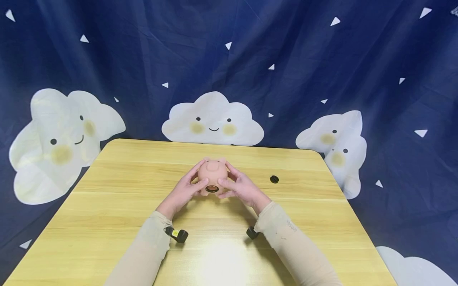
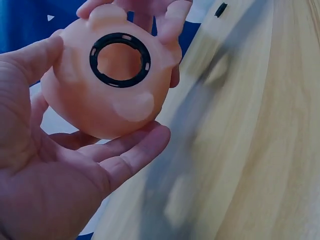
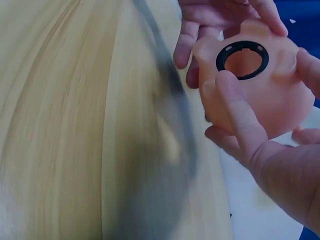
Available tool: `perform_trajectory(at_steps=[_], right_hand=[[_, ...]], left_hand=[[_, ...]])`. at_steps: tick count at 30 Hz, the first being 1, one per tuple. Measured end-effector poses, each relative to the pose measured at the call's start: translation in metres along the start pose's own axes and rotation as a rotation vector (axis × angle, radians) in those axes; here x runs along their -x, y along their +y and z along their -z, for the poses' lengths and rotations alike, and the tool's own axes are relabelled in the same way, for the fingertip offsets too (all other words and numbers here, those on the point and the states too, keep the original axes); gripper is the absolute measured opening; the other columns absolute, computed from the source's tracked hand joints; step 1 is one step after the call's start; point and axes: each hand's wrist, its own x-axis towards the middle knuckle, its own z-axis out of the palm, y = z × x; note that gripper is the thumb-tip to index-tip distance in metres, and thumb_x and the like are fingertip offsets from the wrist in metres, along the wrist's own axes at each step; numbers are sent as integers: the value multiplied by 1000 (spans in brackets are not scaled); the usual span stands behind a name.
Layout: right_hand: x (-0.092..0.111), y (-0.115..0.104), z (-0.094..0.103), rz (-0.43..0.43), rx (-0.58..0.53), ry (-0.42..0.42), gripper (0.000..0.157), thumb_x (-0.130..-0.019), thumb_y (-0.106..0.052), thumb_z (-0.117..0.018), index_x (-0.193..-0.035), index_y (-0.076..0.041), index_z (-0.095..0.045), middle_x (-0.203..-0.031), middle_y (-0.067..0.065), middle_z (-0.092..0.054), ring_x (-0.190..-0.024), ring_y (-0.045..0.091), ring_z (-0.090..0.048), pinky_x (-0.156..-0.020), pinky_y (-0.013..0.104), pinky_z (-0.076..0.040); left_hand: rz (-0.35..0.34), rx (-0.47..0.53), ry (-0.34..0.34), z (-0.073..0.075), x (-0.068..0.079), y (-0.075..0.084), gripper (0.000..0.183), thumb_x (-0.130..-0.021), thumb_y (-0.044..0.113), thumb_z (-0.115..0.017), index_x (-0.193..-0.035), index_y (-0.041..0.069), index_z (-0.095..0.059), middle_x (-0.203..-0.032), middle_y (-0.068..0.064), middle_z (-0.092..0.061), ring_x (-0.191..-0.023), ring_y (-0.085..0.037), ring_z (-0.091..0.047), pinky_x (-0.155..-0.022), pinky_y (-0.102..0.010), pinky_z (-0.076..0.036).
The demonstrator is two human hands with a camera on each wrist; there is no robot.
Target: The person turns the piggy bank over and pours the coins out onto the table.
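A pink pig-shaped piggy bank (image 1: 212, 173) is held up over the table between both hands. Its underside faces the person, and a round hole with a black ring (image 2: 120, 60) opens there onto the hollow inside. My left hand (image 1: 185, 192) grips its left side, thumb near the hole and fingers curled around the body. On the opposite side my right hand (image 1: 244, 188) grips it; in the right wrist view the thumb (image 3: 235, 97) lies beside the ring. A small round black plug (image 1: 274, 179) lies on the table to the right.
The wooden table (image 1: 107, 238) has a light striped grain and rounded far corners. Behind it hangs a dark blue curtain (image 1: 143, 47) with white clouds and triangles. Black wrist cameras (image 1: 180, 236) stick out from the beige sleeves.
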Motion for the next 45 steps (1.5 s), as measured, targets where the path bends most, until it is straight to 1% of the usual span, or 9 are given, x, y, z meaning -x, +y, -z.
perform_trajectory(at_steps=[7,12,17,20,24,31,38,42,45], right_hand=[[-4,6,11,100,156,-10,99,-97,-6,-78,-172,-35,-21,-180,1,-22,-146,40,-54,-108,44,-59],[-6,8,14,140,247,-8,100,-93,-2,-81,-170,-36,-27,-180,-8,-22,-154,40,-46,-109,39,-58],[-5,8,13,139,270,-3,102,-92,1,-81,-170,-37,-26,-178,-5,-26,-148,40,-53,-100,35,-63],[-5,7,11,129,299,19,103,-92,0,-81,-171,-35,-25,-178,-2,-29,-136,36,-64,-96,32,-63],[-5,5,9,121,304,49,104,-91,1,-82,-171,-33,-26,-177,-2,-30,-123,33,-71,-94,30,-63],[-9,5,7,126,218,16,102,-91,5,-80,-171,-27,-27,-177,1,-31,-142,41,-58,-101,35,-62],[-12,9,6,103,228,58,95,-94,4,-77,-171,-23,-28,-177,5,-29,-135,41,-64,-97,30,-62],[-13,9,3,125,280,76,86,-96,0,-77,-167,-29,-38,-176,7,-33,-114,42,-73,-80,34,-65],[-12,11,0,121,321,84,85,-98,-7,-76,-168,-33,-34,-177,8,-30,-104,40,-75,-71,38,-64]], left_hand=[[-46,-96,-9,-2,1,-1,105,-98,16,-79,-172,43,-8,-182,-1,-11,-134,-39,-65,-110,-41,-57],[-32,-137,31,-4,0,-4,111,-95,13,-83,-172,39,-7,-180,-12,-18,-141,-40,-59,-113,-44,-55],[-35,-189,63,-4,-1,-7,110,-93,17,-85,-172,38,-12,-167,-19,-42,-126,-33,-65,-101,-32,-58],[-50,-234,83,-4,-1,-8,110,-93,21,-86,-172,37,-12,-146,-21,-57,-112,-27,-62,-91,-26,-56],[-51,-232,98,-4,0,-7,110,-92,22,-87,-172,40,-13,-132,-22,-60,-102,-24,-57,-78,-24,-53],[-46,-212,112,-7,-2,-14,112,-90,8,-86,-170,44,-18,-175,-10,-35,-123,-34,-66,-92,-31,-61],[-58,-245,141,-11,-5,-19,108,-89,7,-86,-172,30,-20,-175,-15,-33,-134,-37,-63,-109,-47,-58],[-96,-272,123,-12,-5,-19,107,-91,10,-85,-173,30,-18,-178,-12,-25,-143,-39,-55,-117,-51,-52],[-116,-269,108,-13,-5,-18,104,-93,18,-85,-172,33,-19,-178,-12,-25,-142,-38,-55,-115,-50,-53]])
